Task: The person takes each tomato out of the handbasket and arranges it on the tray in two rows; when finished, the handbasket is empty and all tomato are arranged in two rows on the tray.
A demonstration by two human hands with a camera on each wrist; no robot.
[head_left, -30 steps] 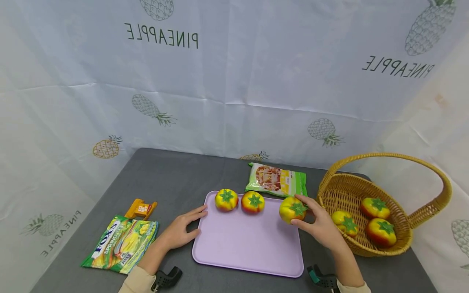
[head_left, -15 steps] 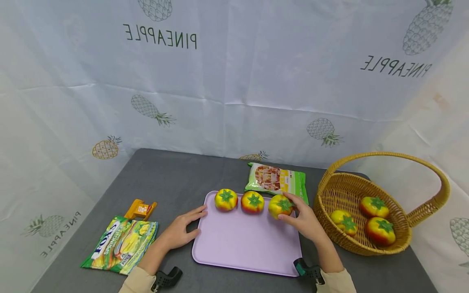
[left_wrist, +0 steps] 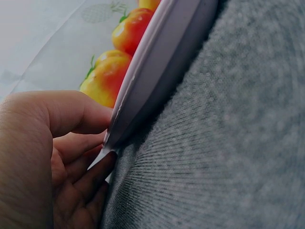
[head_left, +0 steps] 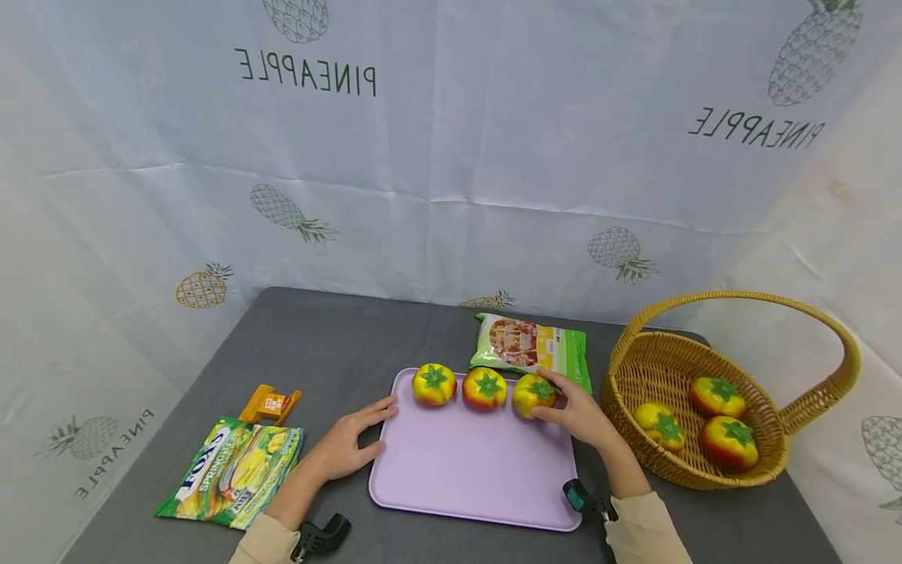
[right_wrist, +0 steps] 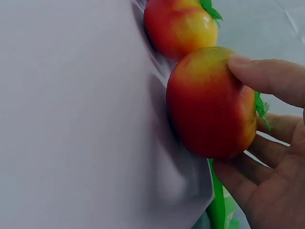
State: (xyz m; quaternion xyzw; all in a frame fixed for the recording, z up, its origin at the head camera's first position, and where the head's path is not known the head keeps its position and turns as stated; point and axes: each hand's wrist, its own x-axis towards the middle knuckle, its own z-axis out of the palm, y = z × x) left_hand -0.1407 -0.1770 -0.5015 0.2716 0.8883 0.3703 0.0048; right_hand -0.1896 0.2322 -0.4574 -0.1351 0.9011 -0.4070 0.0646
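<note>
On the near left of the dark surface (head_left: 423,539), the person's left hand (head_left: 348,445) lay relaxed, its thumb and fingertips touching the left rim of the lilac tray (head_left: 472,478). At left, near that forearm, lay a green FOX'S packet (head_left: 236,474), with a small orange packet (head_left: 270,404) just behind it.

By count, the work looked about half done — two fruits stood on the tray along its back edge, the left fruit (head_left: 434,385) and the middle fruit (head_left: 484,389), while a third was at the back right corner, not yet released. Three more were left in the wicker basket (head_left: 694,476) on the right: a front fruit (head_left: 659,427), a right fruit (head_left: 730,442) and a rear fruit (head_left: 718,396).

That third, persimmon-like fruit (head_left: 527,398) sat between the thumb and fingers of the right hand (head_left: 576,409) — thumb on its near side, fingers round its far side — just beside the middle fruit. Whether its base fully rested on the tray could not be told.

Behind the tray lay a green-and-white food packet (head_left: 528,345), and beyond the surface hung a pineapple-print cloth (head_left: 437,133).
</note>
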